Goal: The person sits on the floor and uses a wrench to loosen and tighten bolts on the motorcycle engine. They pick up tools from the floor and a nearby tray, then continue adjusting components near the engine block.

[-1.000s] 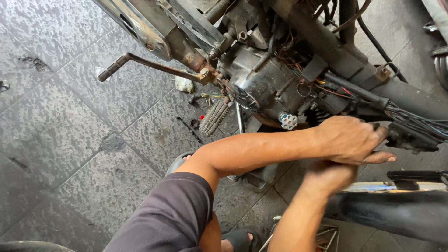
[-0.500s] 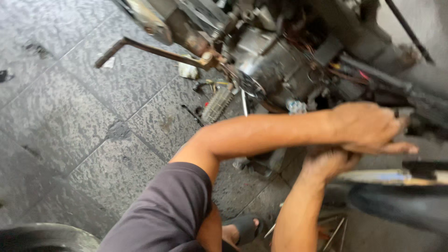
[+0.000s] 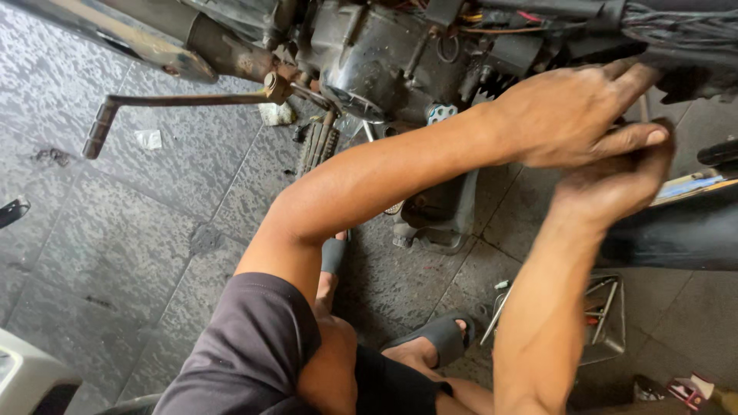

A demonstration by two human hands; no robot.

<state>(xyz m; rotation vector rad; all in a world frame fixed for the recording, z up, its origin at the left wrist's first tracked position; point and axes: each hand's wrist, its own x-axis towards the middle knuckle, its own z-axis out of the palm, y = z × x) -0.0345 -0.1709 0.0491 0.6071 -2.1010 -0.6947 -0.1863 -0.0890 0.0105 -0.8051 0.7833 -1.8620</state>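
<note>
The head view looks down on a stripped motorcycle engine standing on a grey tiled floor, and it now sits closer and lower than half a second ago, so the engine fills the top edge. The left hand reaches across the body to the dark frame part beside the engine; its fingers lie extended and together, flat over the right hand, not curled round anything that shows. The right hand rises from below and is blurred with motion; whether it is closed on something I cannot tell, as the left hand covers it. A second ago both hands were at this same spot, pressed together alike, so the work there goes on unchanged, and only the head has moved. A rusty kick-start lever juts left from the engine, well apart from both hands. A wire tool tray rests on the floor by the right forearm, near a grey sandal.
</note>
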